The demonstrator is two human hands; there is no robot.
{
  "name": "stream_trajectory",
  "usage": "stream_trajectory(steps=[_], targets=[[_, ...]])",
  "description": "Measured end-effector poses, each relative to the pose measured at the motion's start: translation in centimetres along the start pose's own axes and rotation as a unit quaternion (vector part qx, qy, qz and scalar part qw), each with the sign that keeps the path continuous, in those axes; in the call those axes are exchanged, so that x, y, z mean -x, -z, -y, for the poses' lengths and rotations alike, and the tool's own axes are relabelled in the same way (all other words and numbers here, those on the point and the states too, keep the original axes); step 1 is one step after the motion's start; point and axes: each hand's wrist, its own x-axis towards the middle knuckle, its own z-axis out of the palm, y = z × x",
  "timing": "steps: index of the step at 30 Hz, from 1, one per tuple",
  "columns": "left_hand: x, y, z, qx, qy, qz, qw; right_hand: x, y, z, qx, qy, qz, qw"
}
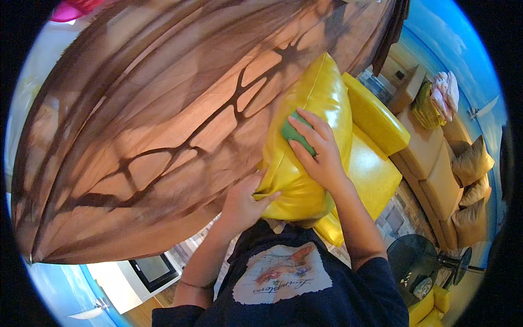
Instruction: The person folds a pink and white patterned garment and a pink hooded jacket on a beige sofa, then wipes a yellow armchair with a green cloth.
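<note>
A shiny yellow cushion point(306, 175) stands in front of me, tilted, with a seam running along it. My right hand point(318, 151) grips a green sponge point(295, 133) and presses it against the cushion's face. With thumb and fingers, my left hand point(249, 200) pinches the cushion's lower left corner. Just beyond the cushion on the right is a yellow armchair point(367, 163) with the same glossy surface, partly hidden by the cushion and my right arm.
Brown sheer curtain fabric point(171, 135) spreads across the left, close by. At right stand a tan sofa point(429, 175) with pillows point(473, 161) and folded cloths point(443, 98), and a round black table point(410, 261). A framed dark panel point(153, 270) lies lower left.
</note>
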Motion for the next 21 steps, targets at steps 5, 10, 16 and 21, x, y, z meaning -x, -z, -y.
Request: stream_trajectory(steps=[5, 10, 16, 21], targets=[[0.4, 5.2, -3.1, -0.025, -0.014, 0.024, 0.999, -1.0, 1.2, 4.2, 0.033, 0.01, -0.056, 0.998], [0.4, 6.5, -3.3, -0.163, -0.076, 0.028, 0.983, 2.4, -0.9, 3.6, 0.075, -0.005, -0.056, 0.996], [1.8, 6.4, -6.7, -0.342, -0.059, 0.017, 0.938, 3.2, -2.4, 3.5, 0.054, -0.003, -0.053, 0.997], [0.7, 3.4, -5.9, -0.338, -0.044, -0.082, 0.936, 3.2, -2.7, 4.8, 0.053, -0.004, -0.032, 0.998]])
